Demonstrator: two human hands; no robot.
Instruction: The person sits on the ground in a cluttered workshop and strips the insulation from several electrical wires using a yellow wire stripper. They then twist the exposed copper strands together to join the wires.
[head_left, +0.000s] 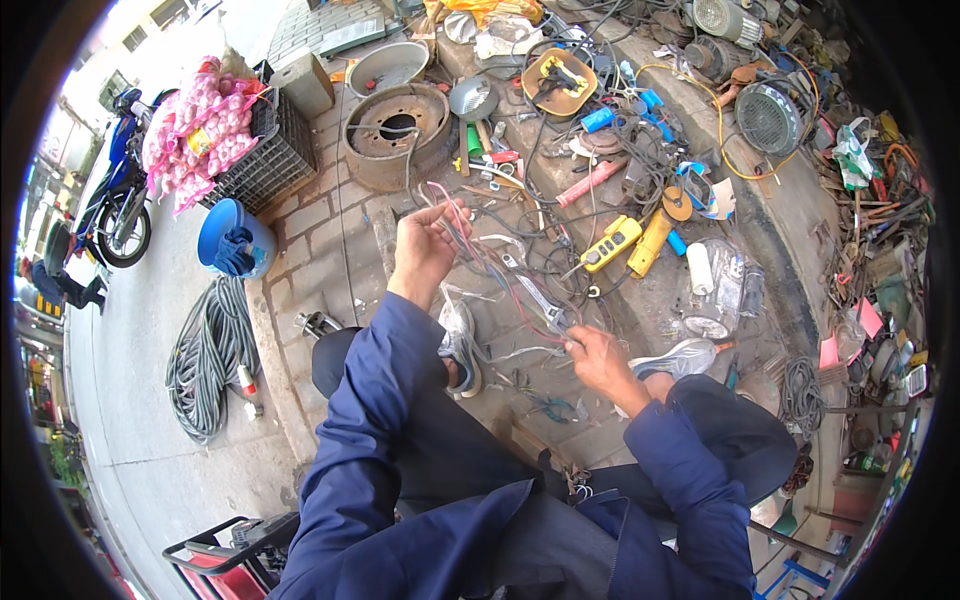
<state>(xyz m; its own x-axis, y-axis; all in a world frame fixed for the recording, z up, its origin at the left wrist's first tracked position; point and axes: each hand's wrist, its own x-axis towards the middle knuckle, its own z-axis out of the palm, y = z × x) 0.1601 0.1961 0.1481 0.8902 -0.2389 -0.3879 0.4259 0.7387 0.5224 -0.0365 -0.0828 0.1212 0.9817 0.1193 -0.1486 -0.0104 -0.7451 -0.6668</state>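
My left hand (428, 243) is raised in front of me, its fingers pinched on thin red and pale wires (467, 240). These run down to the right toward my right hand (602, 368), whose closed fingers grip the wires' other end. A metal wrench (538, 300) shows just behind the wires, its wider head close to my right fingertips. Whether those fingers touch the wrench, I cannot tell. Below, between my shoes, a pair of pliers (552, 408) lies on the paving among scraps of wire.
Ahead stand a rusty wheel rim (425, 150) and a tan bowl (535, 95). A yellow push-button control box (612, 244) and a yellow power tool (652, 245) lie to the right. Leftward are a blue bucket (262, 250), coiled cable (207, 350) and a black crate (280, 145).
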